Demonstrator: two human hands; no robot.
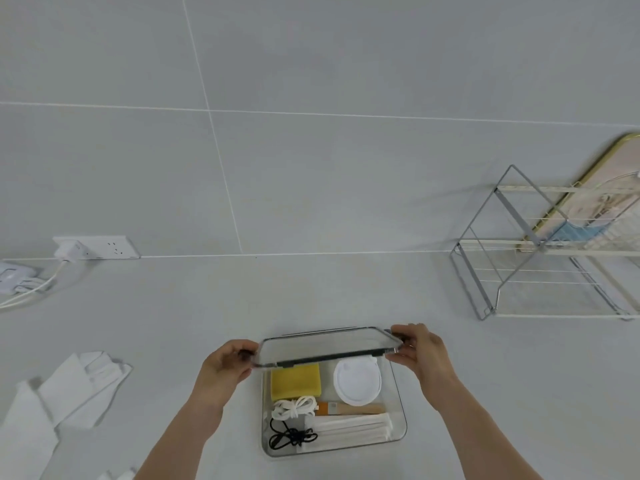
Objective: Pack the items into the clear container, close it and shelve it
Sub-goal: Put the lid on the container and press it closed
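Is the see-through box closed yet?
Not yet. Both hands hold the lid tilted above the clear container, so the near part is uncovered.

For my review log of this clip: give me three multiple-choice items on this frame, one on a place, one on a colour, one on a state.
1. Where is the wire rack?
A. far right
B. far left
C. inside the container

2. What colour is the sponge?
A. blue
B. yellow
C. red

3. How is the clear lid?
A. latched shut
B. lying on the counter
C. held over the clear container

Key: 1 A, it stands at the right by the wall. 2 B, plainly yellow. 3 C, the left hand and right hand grip its ends.
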